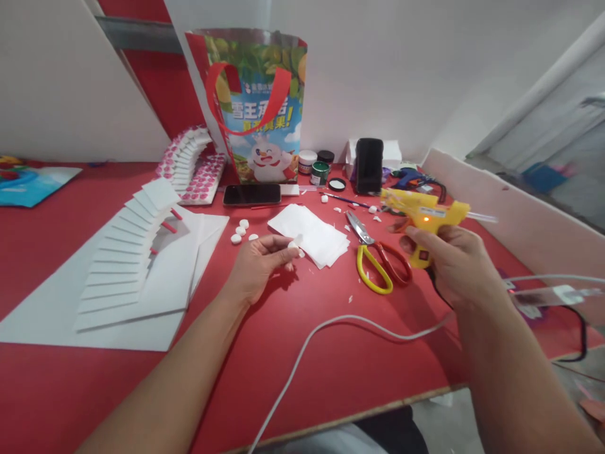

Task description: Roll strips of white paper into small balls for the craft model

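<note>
My right hand (pixel 451 261) grips a yellow glue gun (pixel 428 214) with its orange light on and its nozzle pointing left, above the red table (pixel 331 353). My left hand (pixel 262 258) pinches a small white foam piece (pixel 295 244) between its fingertips, just left of a stack of white sheets (pixel 314 233). A few similar white pieces (pixel 242 232) lie on the table beside that hand. Scissors (pixel 375 258) with yellow and red handles lie between my hands.
A white foam staircase model (pixel 132 252) sits at the left on white sheets. At the back stand a printed bag (pixel 258 107), a black phone lying flat (pixel 252 194), another phone upright (pixel 369 165), and paint jars (pixel 320 171). A white cable (pixel 331 328) crosses the front.
</note>
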`<state>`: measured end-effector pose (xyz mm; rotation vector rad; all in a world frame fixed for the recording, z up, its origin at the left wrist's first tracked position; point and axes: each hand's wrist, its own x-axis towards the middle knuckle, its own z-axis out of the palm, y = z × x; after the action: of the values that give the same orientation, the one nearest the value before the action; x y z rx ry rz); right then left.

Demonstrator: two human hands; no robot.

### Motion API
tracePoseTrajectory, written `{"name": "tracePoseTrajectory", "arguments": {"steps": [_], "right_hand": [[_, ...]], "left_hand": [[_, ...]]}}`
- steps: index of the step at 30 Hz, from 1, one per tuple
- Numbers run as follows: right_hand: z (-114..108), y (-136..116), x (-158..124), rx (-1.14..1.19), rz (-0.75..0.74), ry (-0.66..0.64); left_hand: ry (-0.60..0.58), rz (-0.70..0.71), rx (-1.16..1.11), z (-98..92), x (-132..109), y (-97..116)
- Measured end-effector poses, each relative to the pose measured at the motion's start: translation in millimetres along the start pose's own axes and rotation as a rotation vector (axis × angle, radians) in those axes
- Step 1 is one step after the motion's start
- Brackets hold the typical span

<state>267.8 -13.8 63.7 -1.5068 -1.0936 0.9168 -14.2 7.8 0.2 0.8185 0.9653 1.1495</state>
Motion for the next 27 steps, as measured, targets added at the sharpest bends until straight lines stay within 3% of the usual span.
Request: {"name": "tracePoseTrajectory", "arguments": {"steps": [3,6,10,16,27], "right_hand": [[23.3,-1.5,-6.0,0.094,0.066,-0.297],[38.0,13.0,-11.7,0.082,0.101,-0.436],[45.1,27.8,-18.7,0.002,0.012,-0.468],[53.1,21.9,-20.3,-0.179,-0.191,-0.474],[59.4,20.4,-23.2,-0.161,-0.232,-0.541]], "left_hand": [[0.015,0.012,0.012,-2.2,1.6,-0.3],[0.035,0.012,0.058,-5.1,3.4,-1.1],[0.057,0.025,0.136,-6.4,4.2,-1.0],[0.050,0.054,0.224,-4.2,3.7,-0.5],[0.033,0.066,0.252,-2.4,2.4,2.0]]}}
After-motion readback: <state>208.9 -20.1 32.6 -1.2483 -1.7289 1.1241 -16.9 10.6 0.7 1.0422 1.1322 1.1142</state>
